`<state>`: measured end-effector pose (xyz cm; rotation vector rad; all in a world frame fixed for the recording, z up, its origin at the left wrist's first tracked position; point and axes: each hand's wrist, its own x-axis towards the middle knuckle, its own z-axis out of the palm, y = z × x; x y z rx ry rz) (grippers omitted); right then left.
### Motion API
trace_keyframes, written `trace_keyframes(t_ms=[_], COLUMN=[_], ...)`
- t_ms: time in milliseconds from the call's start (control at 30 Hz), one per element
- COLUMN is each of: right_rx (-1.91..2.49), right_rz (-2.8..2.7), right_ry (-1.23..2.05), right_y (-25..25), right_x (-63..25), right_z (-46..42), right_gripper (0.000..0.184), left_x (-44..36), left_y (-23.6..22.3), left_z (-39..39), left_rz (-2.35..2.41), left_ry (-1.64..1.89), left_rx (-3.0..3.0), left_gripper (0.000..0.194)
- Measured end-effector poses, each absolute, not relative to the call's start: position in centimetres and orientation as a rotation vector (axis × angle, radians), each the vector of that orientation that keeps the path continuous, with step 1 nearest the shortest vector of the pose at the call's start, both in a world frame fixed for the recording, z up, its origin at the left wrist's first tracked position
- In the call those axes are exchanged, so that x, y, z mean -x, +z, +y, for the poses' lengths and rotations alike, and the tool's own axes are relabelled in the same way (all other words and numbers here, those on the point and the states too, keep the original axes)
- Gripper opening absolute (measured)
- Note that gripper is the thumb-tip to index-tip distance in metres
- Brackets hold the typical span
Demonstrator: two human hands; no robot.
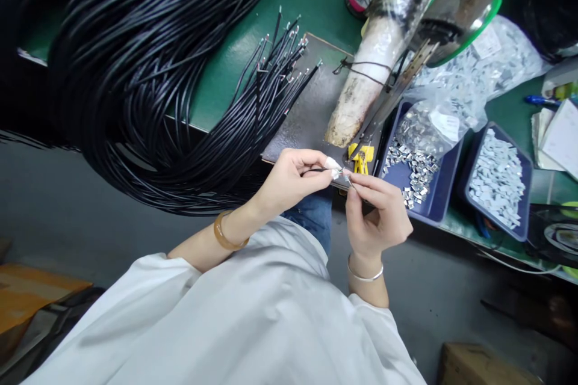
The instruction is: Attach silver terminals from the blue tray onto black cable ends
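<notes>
Left hand [289,181] nearly closed, thumb and fingertips pinching a thin black cable [318,170] by its small white end piece [335,174]. Right hand [378,212] half curled, fingertips together on a fine silvery sliver, exact shape unclear, meeting that end. Both above the bench edge, near a yellow plastic clip [361,159]; blue plastic tray [441,197] of metal bits to the right. Risk, my judgement: uneven pinch could twist the end piece; a slip could drop the sliver floorward.
</notes>
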<state>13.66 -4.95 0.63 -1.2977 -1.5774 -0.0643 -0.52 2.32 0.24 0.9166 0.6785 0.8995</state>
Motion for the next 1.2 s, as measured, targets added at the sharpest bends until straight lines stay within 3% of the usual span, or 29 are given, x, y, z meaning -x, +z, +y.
trace_keyframes(t_ms=[200, 600, 1200], right_rx=[1.304, 1.31, 1.35], right_rz=[-1.389, -1.649, -1.631], right_ry=[0.192, -0.126, -0.025], right_y=[-0.5, -0.5, 0.2], right_x=[-14.0, -14.6, -14.8], right_z=[-4.4, -4.0, -3.5], right_gripper=[0.013, 0.021, 0.022], left_x=[0.6, -0.1, 0.1], left_y=[0.6, 0.7, 1.1], left_z=[2.4, 2.6, 2.7], left_rz=[0.775, 0.806, 0.866], left_ry=[0.859, 0.946, 0.978], left_rx=[-0.999, -1.129, -1.26], left_gripper=[0.007, 0.011, 0.015])
